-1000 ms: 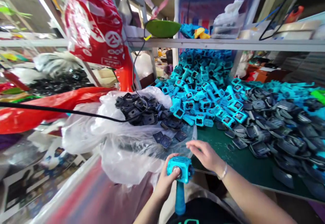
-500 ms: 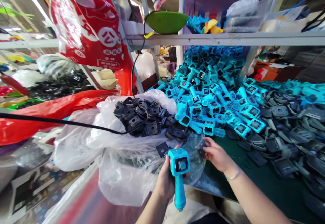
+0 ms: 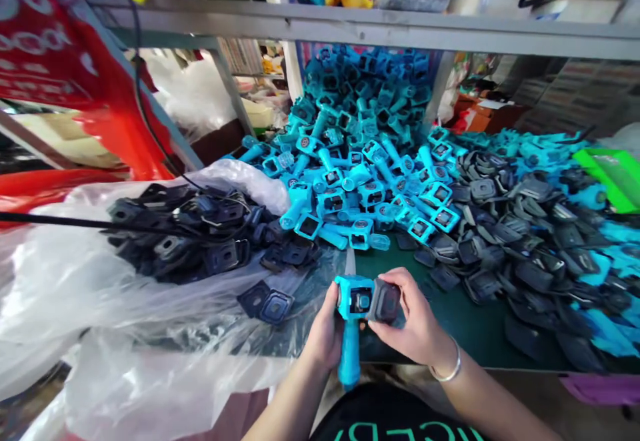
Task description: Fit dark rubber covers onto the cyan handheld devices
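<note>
My left hand (image 3: 324,334) is closed around a bright blue plastic housing with a handle (image 3: 349,354), held upright over the table's front edge. Its box-shaped head has a square opening facing me, with dark parts and a small blue block inside. Between the thumb and fingers of my right hand (image 3: 417,324) is a dark grey, square plastic cover (image 3: 387,301). The cover stands at the right side of the housing's head, very close or touching; I cannot tell which. Two flat dark square plates (image 3: 270,303) lie on clear plastic, left of my hands.
Blue housings (image 3: 370,191) are heaped at the back centre. Dark square parts (image 3: 200,231) lie on a translucent plastic bag (image 3: 55,281) at left. Many dark strapped pieces (image 3: 530,247) cover the right side. A metal shelf (image 3: 320,24) spans above; a black cord (image 3: 60,221) crosses at left.
My right hand has brought the dark cover leftward and up against or beside the blue housing's head. The view has turned to the right and downward. My left hand keeps its hold.
</note>
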`<act>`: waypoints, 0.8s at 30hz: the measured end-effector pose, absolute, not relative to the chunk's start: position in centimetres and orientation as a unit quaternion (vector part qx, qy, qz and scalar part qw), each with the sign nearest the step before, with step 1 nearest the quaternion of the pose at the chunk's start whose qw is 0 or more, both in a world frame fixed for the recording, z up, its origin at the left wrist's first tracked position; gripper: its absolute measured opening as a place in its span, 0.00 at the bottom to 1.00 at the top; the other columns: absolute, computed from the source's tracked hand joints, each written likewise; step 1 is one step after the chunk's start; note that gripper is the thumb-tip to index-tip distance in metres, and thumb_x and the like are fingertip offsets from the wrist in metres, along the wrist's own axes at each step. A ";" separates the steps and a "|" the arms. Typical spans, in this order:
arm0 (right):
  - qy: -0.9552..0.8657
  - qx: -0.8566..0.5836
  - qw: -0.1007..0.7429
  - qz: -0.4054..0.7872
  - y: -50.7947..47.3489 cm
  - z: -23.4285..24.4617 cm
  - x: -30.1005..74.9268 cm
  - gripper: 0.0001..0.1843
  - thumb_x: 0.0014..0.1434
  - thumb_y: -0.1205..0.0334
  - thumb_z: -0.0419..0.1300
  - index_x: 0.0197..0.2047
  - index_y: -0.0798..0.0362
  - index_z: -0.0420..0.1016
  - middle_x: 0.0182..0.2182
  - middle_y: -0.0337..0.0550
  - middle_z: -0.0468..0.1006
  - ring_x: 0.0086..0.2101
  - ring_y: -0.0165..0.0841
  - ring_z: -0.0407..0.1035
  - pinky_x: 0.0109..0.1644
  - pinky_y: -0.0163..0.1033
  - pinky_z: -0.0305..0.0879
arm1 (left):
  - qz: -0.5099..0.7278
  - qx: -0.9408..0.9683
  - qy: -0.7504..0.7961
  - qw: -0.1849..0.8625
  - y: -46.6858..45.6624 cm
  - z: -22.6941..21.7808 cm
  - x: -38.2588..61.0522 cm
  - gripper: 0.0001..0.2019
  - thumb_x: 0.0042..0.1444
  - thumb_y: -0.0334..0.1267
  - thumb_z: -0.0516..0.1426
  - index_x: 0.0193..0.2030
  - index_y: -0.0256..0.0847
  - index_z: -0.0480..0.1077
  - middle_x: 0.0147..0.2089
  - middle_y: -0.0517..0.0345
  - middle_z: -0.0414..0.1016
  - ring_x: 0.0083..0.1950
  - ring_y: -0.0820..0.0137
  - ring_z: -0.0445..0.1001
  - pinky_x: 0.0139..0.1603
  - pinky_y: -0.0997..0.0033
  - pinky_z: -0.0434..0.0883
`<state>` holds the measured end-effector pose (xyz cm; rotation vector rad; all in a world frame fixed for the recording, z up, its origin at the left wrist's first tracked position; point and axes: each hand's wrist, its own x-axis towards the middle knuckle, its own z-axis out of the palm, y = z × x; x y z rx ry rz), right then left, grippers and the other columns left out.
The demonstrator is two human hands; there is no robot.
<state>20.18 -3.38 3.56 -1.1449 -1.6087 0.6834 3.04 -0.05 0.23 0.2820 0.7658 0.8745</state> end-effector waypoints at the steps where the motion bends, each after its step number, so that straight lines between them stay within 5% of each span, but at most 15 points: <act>1: -0.703 -0.462 0.486 0.239 -3.6 3.8 20.8 0.33 0.55 0.66 0.71 0.61 0.45 0.66 0.56 0.53 0.72 0.56 0.45 0.74 0.60 0.50 0.78 | 0.423 0.145 0.358 0.820 -0.1 0.3 3.7 0.27 0.53 0.61 0.69 0.46 0.38 0.77 0.40 0.51 0.84 0.45 0.57 0.84 0.48 0.58 0.80; 6: -0.753 -0.452 0.435 0.199 -4.6 5.0 22.6 0.37 0.59 0.67 0.71 0.68 0.42 0.64 0.63 0.51 0.72 0.65 0.44 0.69 0.69 0.52 0.72 | 0.473 0.185 0.356 0.784 -0.4 1.1 6.6 0.34 0.46 0.60 0.73 0.54 0.42 0.75 0.53 0.53 0.82 0.59 0.57 0.79 0.62 0.59 0.75; 12: -0.742 -0.470 0.452 0.154 -5.3 3.7 23.1 0.40 0.60 0.65 0.72 0.71 0.41 0.63 0.64 0.50 0.73 0.64 0.44 0.70 0.68 0.52 0.73 | 0.461 0.319 0.412 0.718 -0.6 1.4 6.8 0.42 0.47 0.68 0.68 0.62 0.45 0.68 0.59 0.49 0.79 0.65 0.52 0.75 0.66 0.53 0.71; 17: -0.745 -0.473 0.464 0.077 -5.3 2.6 22.5 0.38 0.66 0.66 0.65 0.74 0.37 0.60 0.61 0.51 0.74 0.62 0.45 0.70 0.66 0.56 0.72 | 0.408 0.444 0.410 0.685 -0.9 1.2 6.5 0.50 0.40 0.60 0.76 0.68 0.41 0.65 0.67 0.43 0.73 0.69 0.49 0.71 0.71 0.56 0.67; 20: -0.727 -0.466 0.481 0.147 -5.1 3.0 22.7 0.44 0.64 0.47 0.69 0.77 0.37 0.56 0.69 0.52 0.66 0.68 0.50 0.63 0.72 0.59 0.65 | 0.453 0.413 0.355 0.706 -1.0 0.7 6.9 0.49 0.48 0.70 0.66 0.69 0.41 0.64 0.66 0.42 0.75 0.68 0.48 0.72 0.70 0.53 0.68; 24: -0.636 -0.460 0.519 0.338 -4.6 3.0 22.7 0.56 0.62 0.25 0.57 0.81 0.41 0.40 0.77 0.52 0.48 0.76 0.52 0.48 0.76 0.60 0.56 | 0.521 0.447 0.301 0.662 -1.1 -0.4 7.5 0.52 0.52 0.79 0.55 0.73 0.44 0.62 0.70 0.41 0.72 0.71 0.46 0.70 0.71 0.49 0.69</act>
